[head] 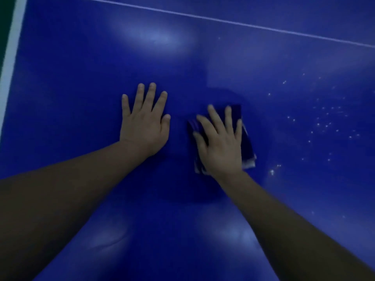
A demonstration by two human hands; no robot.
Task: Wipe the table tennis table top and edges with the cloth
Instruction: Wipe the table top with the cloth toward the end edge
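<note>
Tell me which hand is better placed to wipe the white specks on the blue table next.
The right hand. It already presses the folded cloth flat on the table, and the white specks lie just to its right. The left hand rests bare on the far side, holding nothing.

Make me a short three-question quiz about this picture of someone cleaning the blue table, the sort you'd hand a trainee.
1. True or false: the left hand lies flat on the bare blue table tennis table top, away from the cloth.
2. What does the right hand press on? A) a sponge B) a folded dark striped cloth C) a paddle
3. On which side of the cloth do the scattered small white specks lie?

Key
1. True: its fingers are spread, with a gap of bare table between it and the cloth.
2. B: straight fingers press it flat.
3. The person's right, where the specks still dot the surface.
</note>
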